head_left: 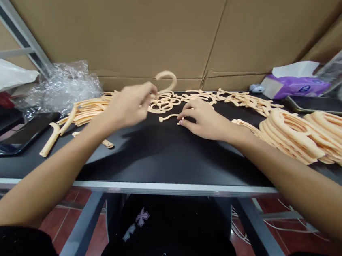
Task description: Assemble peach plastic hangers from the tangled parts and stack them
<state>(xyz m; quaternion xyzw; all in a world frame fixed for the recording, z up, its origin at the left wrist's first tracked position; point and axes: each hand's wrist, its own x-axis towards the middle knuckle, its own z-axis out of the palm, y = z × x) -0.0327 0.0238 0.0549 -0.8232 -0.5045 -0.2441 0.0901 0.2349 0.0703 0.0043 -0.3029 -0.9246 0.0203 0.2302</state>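
Observation:
My left hand (132,103) is raised over the table with its fingers closed on a peach-coloured plastic hanger hook (172,77), whose curved end points up. To its right, my right hand (204,119) is low over the black tabletop, thumb and fingertips pinched at the end of another curved hook (168,116) lying there. Just behind both hands spreads a loose pile of similar hooks (163,102). Left of my left hand lies a stack of peach-coloured hanger arms (87,109), partly hidden by my forearm.
Stacked flat hanger pieces (292,136) fill the right side. More loose parts (247,100) lie along the back. A purple tissue pack (300,85) and a dark phone (320,105) are back right. Clear plastic wrap (65,88) and a black device (23,137) lie left. Cardboard (139,27) stands behind.

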